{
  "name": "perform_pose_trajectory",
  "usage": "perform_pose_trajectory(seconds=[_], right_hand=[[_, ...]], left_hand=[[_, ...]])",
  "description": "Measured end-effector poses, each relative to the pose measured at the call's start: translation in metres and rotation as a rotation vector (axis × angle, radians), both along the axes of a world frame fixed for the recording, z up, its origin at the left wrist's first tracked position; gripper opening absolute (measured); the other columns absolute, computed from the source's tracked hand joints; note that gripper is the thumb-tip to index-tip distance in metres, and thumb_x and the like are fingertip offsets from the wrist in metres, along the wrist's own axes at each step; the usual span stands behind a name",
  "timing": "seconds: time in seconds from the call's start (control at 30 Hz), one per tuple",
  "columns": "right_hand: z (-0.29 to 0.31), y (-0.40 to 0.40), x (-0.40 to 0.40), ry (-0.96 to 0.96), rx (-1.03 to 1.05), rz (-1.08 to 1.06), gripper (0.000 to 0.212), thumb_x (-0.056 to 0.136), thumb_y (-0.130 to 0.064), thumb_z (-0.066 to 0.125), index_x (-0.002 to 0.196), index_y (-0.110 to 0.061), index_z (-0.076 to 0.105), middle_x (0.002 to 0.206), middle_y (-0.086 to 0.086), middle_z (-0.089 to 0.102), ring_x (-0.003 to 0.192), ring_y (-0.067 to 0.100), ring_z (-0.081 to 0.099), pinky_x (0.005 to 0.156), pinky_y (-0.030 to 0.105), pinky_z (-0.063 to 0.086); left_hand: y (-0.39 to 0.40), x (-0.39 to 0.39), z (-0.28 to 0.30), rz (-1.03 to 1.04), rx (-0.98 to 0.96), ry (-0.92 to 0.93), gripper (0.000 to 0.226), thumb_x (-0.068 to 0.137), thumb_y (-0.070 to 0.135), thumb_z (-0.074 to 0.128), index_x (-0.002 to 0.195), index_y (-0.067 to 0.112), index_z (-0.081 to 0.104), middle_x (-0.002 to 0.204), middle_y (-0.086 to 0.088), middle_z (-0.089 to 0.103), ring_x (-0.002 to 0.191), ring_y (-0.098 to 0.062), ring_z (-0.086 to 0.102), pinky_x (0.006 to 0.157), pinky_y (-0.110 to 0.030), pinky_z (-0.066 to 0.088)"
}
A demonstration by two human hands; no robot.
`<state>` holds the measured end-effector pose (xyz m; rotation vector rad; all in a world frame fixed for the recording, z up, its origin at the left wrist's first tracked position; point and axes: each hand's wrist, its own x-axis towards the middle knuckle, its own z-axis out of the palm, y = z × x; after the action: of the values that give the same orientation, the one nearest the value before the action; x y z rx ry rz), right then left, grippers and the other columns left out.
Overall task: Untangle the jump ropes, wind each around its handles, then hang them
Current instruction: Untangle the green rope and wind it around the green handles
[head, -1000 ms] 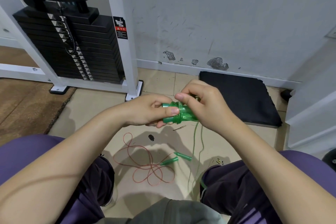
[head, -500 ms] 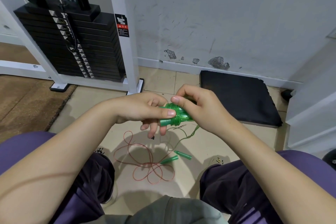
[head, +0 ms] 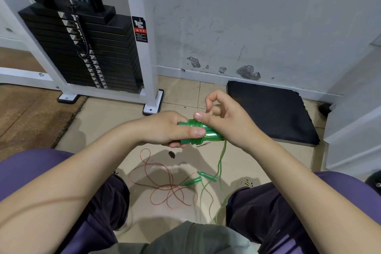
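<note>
Now the green handles (head: 196, 133), held side by side with their long axis running from nine to three o'clock, are gripped in the curled fingers of the left hand (head: 168, 129), thumb pressed on top. At three o'clock the right hand (head: 225, 121) is the nearer to the free green rope (head: 221, 163), which hangs toward six o'clock; whether it is pinched there cannot be told. No containers are seen; the red rope (head: 165, 183) with its own green handles lies loose on the floor (head: 107, 121).

Ahead on my left I see a black weight stack (head: 82, 53) inside a white machine frame (head: 142, 47), which carries a warning sticker (head: 140, 29). A black foam mat (head: 270, 113) lies on the tiled floor (head: 115, 121) against the scuffed white wall (head: 247, 16). A brown mat (head: 26, 113) covers the floor at far left.
</note>
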<state>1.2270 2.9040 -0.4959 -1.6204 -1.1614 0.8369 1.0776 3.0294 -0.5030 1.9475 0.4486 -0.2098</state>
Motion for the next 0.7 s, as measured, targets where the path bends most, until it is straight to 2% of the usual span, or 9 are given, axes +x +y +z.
perform_pose_trajectory(seconds=[0.1,0.17,0.23,0.27,0.37,0.47,0.63,0.7], right_hand=[[0.001,-0.001,0.003,-0.041,-0.039,0.026,0.025,0.088,-0.025,0.070,0.077,-0.012,0.052,0.070,0.002,0.051,0.061,0.008,0.046,0.056,0.021,0.037],[0.001,-0.001,0.003,0.050,-0.089,0.047,0.027,0.092,-0.029,0.066,0.082,-0.006,0.055,0.068,0.007,0.056,0.052,0.013,0.049,0.047,0.022,0.039],[0.003,-0.001,0.003,0.090,-0.090,0.031,0.031,0.093,-0.029,0.064,0.085,-0.002,0.053,0.063,0.012,0.054,0.042,0.014,0.042,0.039,0.020,0.032],[0.004,-0.001,0.003,0.086,-0.074,0.016,0.031,0.093,-0.028,0.065,0.083,-0.001,0.052,0.059,0.012,0.051,0.040,0.011,0.037,0.037,0.019,0.027],[0.004,0.000,0.004,0.048,-0.016,-0.015,0.030,0.090,-0.023,0.068,0.077,-0.001,0.054,0.050,0.002,0.047,0.037,0.004,0.032,0.037,0.014,0.024],[0.000,0.000,0.001,0.007,0.010,-0.024,0.033,0.088,-0.023,0.071,0.073,0.000,0.053,0.047,-0.005,0.045,0.041,0.004,0.032,0.040,0.016,0.026],[0.002,-0.002,0.000,-0.136,0.068,0.003,0.034,0.084,-0.026,0.075,0.069,-0.006,0.053,0.056,0.005,0.044,0.053,0.010,0.034,0.050,0.023,0.029],[0.001,-0.003,0.000,-0.271,0.062,0.001,0.034,0.081,-0.029,0.077,0.068,-0.008,0.054,0.059,0.010,0.046,0.057,0.010,0.036,0.055,0.028,0.032]], left_hand=[[0.000,0.001,-0.003,0.025,-0.005,-0.044,0.047,0.067,0.070,0.064,0.056,0.025,0.061,0.048,0.006,0.051,0.044,-0.007,0.044,0.048,-0.013,0.035],[-0.001,0.004,-0.008,0.068,0.016,-0.111,0.052,0.069,0.064,0.075,0.065,0.013,0.065,0.048,0.008,0.052,0.045,-0.006,0.046,0.048,-0.012,0.035],[-0.004,0.007,-0.013,0.124,0.022,-0.179,0.062,0.069,0.058,0.079,0.072,-0.002,0.065,0.048,0.007,0.053,0.044,-0.006,0.046,0.047,-0.012,0.035],[-0.006,0.008,-0.014,0.143,0.017,-0.197,0.064,0.068,0.059,0.079,0.072,-0.003,0.064,0.048,0.005,0.054,0.044,-0.007,0.046,0.046,-0.012,0.035],[-0.008,0.008,-0.013,0.122,-0.030,-0.170,0.060,0.065,0.069,0.066,0.063,0.009,0.061,0.051,-0.002,0.054,0.044,-0.012,0.044,0.046,-0.017,0.036],[-0.005,0.006,-0.008,0.055,-0.119,-0.109,0.048,0.067,0.070,0.063,0.054,0.024,0.058,0.053,-0.006,0.051,0.046,-0.015,0.041,0.049,-0.023,0.035],[-0.005,0.004,0.000,-0.107,-0.207,-0.040,0.046,0.079,0.063,0.058,0.051,0.026,0.057,0.048,0.003,0.052,0.048,-0.018,0.041,0.061,-0.033,0.034],[-0.006,0.004,0.001,-0.122,-0.159,0.015,0.044,0.080,0.063,0.059,0.058,0.026,0.066,0.055,0.001,0.063,0.047,-0.015,0.048,0.056,-0.026,0.037]])
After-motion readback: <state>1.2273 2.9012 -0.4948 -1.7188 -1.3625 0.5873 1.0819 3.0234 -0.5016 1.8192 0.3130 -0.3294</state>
